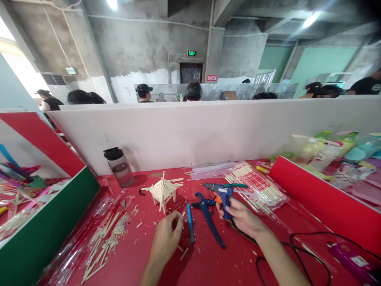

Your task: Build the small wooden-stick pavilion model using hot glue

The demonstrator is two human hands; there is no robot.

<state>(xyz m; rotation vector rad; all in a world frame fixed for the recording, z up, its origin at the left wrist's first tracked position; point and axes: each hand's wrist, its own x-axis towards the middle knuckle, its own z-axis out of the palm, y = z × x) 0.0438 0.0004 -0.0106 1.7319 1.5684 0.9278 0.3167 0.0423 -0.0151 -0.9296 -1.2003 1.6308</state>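
Observation:
My right hand (242, 219) is wrapped round the handle of a blue glue gun (222, 192) whose nozzle points left over the red table (232, 262). My left hand (167, 237) is closed in a pinch on a short wooden stick piece near its fingertips. A small pavilion model built from sticks (162, 192) stands just beyond the left hand. Blue-handled cutters (208, 216) lie open between my two hands.
A dark-capped jar (119, 167) stands at the back left. Packs of chopsticks (256, 188) lie to the right, loose sticks and wrappers (101, 242) to the left. A black cable (294, 254) runs to a power strip (354, 258). White partition behind; people sit beyond it.

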